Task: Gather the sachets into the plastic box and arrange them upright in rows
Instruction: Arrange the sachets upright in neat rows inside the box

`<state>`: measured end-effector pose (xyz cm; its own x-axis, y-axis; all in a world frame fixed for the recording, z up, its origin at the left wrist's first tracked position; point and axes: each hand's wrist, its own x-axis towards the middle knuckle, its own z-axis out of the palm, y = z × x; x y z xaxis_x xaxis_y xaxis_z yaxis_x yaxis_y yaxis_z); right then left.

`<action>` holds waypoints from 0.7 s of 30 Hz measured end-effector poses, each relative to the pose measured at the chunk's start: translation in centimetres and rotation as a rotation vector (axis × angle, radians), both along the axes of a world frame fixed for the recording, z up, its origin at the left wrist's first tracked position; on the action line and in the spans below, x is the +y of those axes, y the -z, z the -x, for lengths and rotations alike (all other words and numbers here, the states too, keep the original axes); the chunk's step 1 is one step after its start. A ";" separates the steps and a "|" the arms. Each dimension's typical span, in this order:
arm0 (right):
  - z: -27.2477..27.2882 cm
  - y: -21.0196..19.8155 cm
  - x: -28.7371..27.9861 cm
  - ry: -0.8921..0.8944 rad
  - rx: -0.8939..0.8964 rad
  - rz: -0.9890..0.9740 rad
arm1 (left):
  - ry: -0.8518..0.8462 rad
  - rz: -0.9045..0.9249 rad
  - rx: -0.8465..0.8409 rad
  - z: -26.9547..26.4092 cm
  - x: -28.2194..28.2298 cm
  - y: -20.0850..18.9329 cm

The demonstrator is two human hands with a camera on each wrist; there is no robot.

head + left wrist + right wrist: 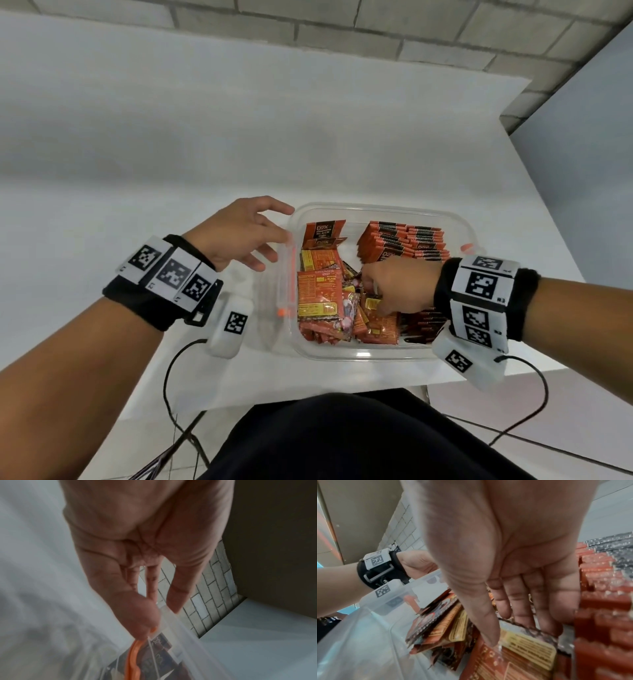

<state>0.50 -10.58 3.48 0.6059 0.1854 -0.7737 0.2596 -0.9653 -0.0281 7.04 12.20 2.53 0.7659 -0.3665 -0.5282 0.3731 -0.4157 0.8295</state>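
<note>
A clear plastic box stands on the white table. Orange-red sachets stand upright in rows along its right side; a loose pile of sachets fills its left half. My right hand reaches down into the pile. In the right wrist view its thumb and fingers pinch one sachet by its top edge, next to the upright rows. My left hand lies at the box's left rim with spread fingers. Its thumb touches the rim by an orange latch.
The white table runs far to the left and back, to a grey brick wall. Its front edge lies just behind the box, above my dark lap. Black cables hang from both wrist units.
</note>
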 end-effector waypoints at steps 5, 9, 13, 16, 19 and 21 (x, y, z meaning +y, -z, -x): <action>0.1 -0.6 0.0 0.034 0.058 -0.053 | -0.017 0.023 0.019 0.1 0.0 0.5; 0.6 -0.8 -0.3 -0.001 0.086 -0.051 | -0.021 0.039 0.016 0.1 0.1 0.7; 0.3 -2.0 -1.0 0.092 -0.002 -0.104 | -0.029 0.060 0.017 0.2 0.2 1.0; -0.2 -3.5 -1.8 0.200 -0.147 -0.128 | -0.034 0.079 0.019 0.2 0.2 1.2; -0.5 -4.7 -2.0 0.378 -0.287 -0.236 | -0.040 0.075 0.016 0.2 0.2 1.4; -0.5 -4.9 -1.2 0.578 -0.256 -0.412 | -0.041 0.072 0.011 0.1 0.2 1.5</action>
